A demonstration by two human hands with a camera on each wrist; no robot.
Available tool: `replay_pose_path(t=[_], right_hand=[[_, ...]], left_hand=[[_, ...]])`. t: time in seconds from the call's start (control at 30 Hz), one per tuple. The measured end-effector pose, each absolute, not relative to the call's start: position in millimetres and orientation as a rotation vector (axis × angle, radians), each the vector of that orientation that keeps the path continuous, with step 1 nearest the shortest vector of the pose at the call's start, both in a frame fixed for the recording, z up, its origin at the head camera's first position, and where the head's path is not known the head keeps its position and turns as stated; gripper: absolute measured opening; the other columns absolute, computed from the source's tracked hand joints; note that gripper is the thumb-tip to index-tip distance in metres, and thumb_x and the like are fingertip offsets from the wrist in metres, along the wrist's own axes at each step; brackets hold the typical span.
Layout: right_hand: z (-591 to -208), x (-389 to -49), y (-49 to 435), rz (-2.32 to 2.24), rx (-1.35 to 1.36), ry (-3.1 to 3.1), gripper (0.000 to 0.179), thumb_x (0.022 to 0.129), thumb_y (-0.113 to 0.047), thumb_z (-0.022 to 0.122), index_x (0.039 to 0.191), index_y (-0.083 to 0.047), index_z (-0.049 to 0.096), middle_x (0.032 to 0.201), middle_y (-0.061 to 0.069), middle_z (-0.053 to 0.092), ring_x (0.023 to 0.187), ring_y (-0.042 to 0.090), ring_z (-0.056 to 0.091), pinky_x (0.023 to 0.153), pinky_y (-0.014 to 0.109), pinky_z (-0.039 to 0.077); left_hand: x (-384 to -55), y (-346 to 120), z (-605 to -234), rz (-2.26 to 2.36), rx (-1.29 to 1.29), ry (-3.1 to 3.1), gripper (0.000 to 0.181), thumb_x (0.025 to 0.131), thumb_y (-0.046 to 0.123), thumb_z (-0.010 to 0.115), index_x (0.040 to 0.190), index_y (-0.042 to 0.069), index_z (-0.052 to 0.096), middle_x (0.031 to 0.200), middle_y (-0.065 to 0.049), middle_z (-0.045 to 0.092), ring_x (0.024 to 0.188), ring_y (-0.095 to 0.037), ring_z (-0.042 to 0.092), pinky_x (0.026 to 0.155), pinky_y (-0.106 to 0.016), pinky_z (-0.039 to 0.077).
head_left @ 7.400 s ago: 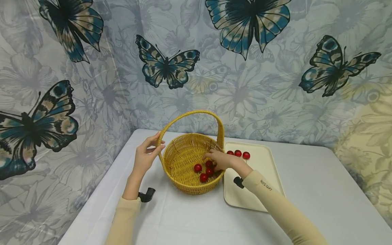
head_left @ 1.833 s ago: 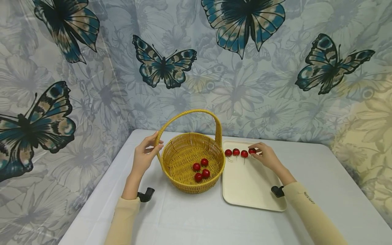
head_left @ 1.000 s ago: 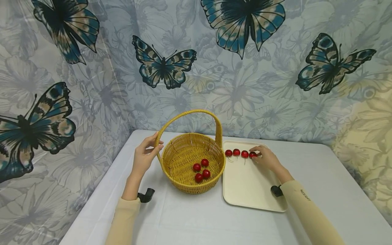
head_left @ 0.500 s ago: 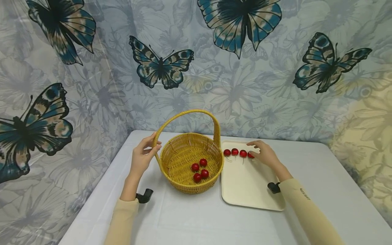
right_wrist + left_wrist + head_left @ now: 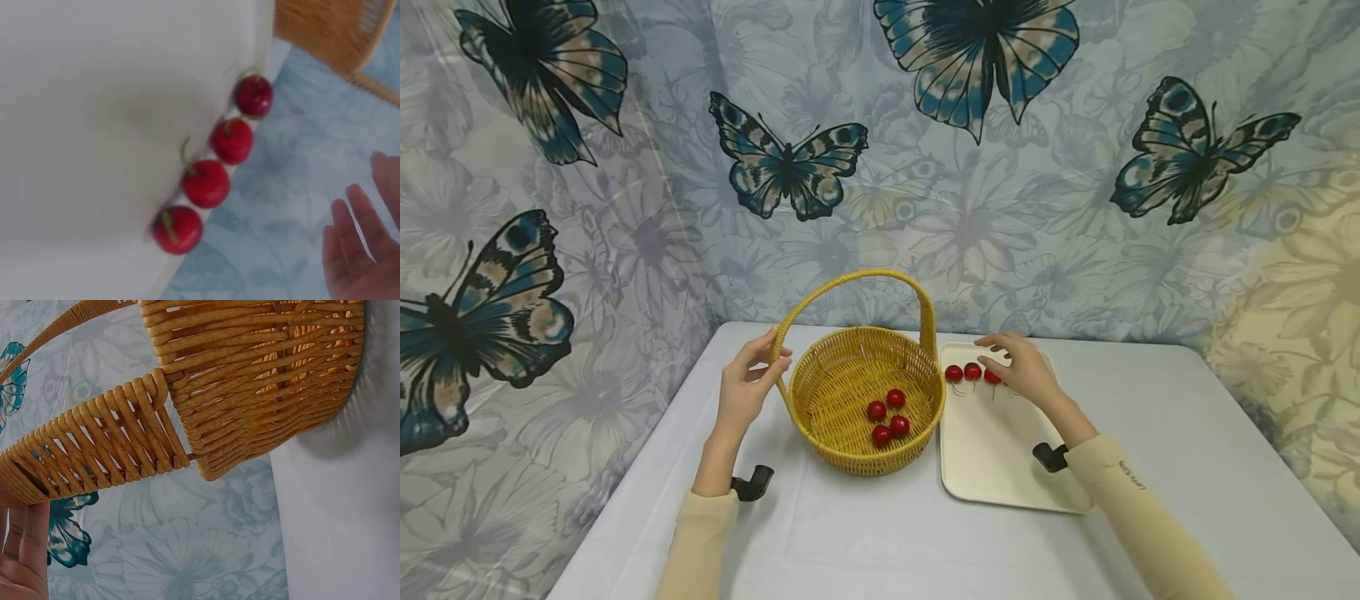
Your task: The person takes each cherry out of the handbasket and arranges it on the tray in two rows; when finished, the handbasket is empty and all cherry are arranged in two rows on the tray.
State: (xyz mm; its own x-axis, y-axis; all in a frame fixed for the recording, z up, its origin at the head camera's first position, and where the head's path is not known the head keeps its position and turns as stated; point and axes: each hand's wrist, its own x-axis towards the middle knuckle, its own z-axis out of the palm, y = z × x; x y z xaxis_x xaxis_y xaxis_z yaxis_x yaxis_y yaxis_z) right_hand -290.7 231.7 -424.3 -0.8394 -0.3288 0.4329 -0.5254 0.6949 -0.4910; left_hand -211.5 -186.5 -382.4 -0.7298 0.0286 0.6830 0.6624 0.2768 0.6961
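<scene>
My left hand (image 5: 747,392) holds the left side of the arched handle (image 5: 928,325) of a yellow woven basket (image 5: 865,464), thumb in front. In the left wrist view, fingers (image 5: 28,547) show at the handle's lower edge. Several red cherries (image 5: 896,398) lie on the basket's floor, toward its right side. On the cream tray (image 5: 992,458), several more cherries (image 5: 206,183) with green stems form a row along the far edge. Over the right end of this row hovers my right hand (image 5: 1026,372), fingers spread and holding nothing; it partly hides the row in the head view.
The basket stands close against the tray's left side on a white-covered table (image 5: 850,533). Right behind the table's far edge hangs a floral cloth (image 5: 970,250) with butterflies. A black wrist camera (image 5: 1049,457) sits on the right wrist, over the tray.
My right hand went from inside the basket to the tray, set a cherry at the row's right end, let go and moved left. My left hand has stayed on the handle.
</scene>
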Motion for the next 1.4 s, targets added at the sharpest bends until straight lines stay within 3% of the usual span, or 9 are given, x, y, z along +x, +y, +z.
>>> replay_pose_path(t=[0.47,0.67,0.97,1.4], right_hand=[[-420.5,-279.5,181.0,1.038,0.921,-2.487,0.022,0.085,-0.008,0.067,0.107,-0.003,0.066,0.103,0.012,0.066,0.082,0.022,0.064,0.066,0.037,0.056],[-423.2,-277.3,160.3,1.049,1.007,-2.525,0.026,0.086,-0.01,0.066,0.111,-0.004,0.064,0.104,0.012,0.066,0.087,0.022,0.063,0.069,0.038,0.055],[-428.4,-276.7,137.1,1.05,1.08,-2.667,0.031,0.087,-0.013,0.066,0.116,-0.006,0.062,0.109,0.014,0.065,0.095,0.024,0.062,0.081,0.033,0.054],[-437.2,-283.6,118.4,0.862,1.141,-2.793,0.033,0.087,-0.018,0.066,0.117,-0.004,0.062,0.113,0.012,0.064,0.098,0.026,0.061,0.084,0.038,0.052]], left_hand=[[-211.6,-185.8,-383.2,-1.506,-0.607,-1.982,0.046,0.083,-0.003,0.065,0.128,0.0,0.053,0.094,-0.022,0.064,0.083,-0.009,0.064,0.068,-0.019,0.056],[-211.4,-185.8,-383.5,-1.525,-0.605,-1.991,0.046,0.084,0.0,0.065,0.128,-0.001,0.052,0.095,-0.023,0.064,0.083,-0.008,0.063,0.068,-0.018,0.056],[-212.4,-185.4,-383.7,-1.511,-0.643,-1.96,0.049,0.081,-0.011,0.062,0.128,-0.004,0.051,0.093,-0.027,0.062,0.084,-0.001,0.061,0.067,-0.018,0.055],[-211.5,-186.0,-382.7,-1.499,-0.62,-1.988,0.047,0.083,-0.009,0.063,0.128,-0.003,0.051,0.094,-0.026,0.063,0.083,-0.003,0.062,0.067,-0.018,0.056]])
